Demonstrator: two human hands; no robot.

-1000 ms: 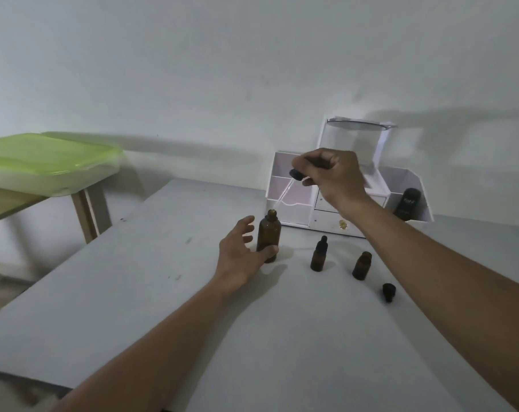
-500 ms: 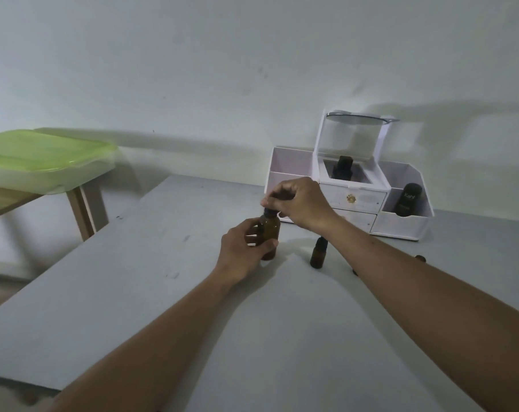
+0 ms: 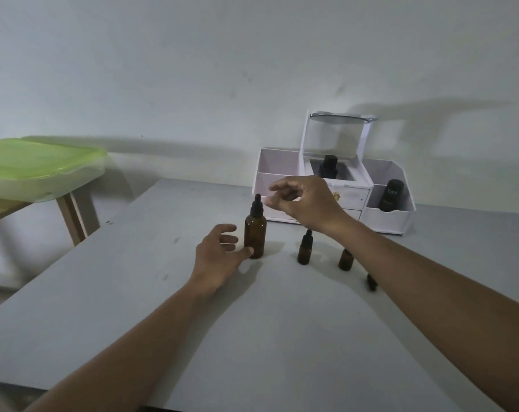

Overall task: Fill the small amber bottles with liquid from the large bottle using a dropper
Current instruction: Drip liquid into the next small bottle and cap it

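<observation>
We flank the large bottle (image 3: 255, 236).
Left hand (image 3: 218, 258) slack, thumb touching it; right hand (image 3: 307, 203), two o'clock, half-curled, empty.

Dim, soft shadows, wide-angle edge distortion.

My desk (image 3: 133, 292) is matt grey and smooth, with a few dark scuffs. The large bottle (image 3: 255, 234) looks like glossy amber glass under a matt black dropper top (image 3: 257, 203). At the desk's far edge, the organiser (image 3: 395, 221) is smooth white plastic. Past the left edge, a translucent green plastic lid (image 3: 38, 156) sits above a bare wood leg (image 3: 73, 221).
</observation>
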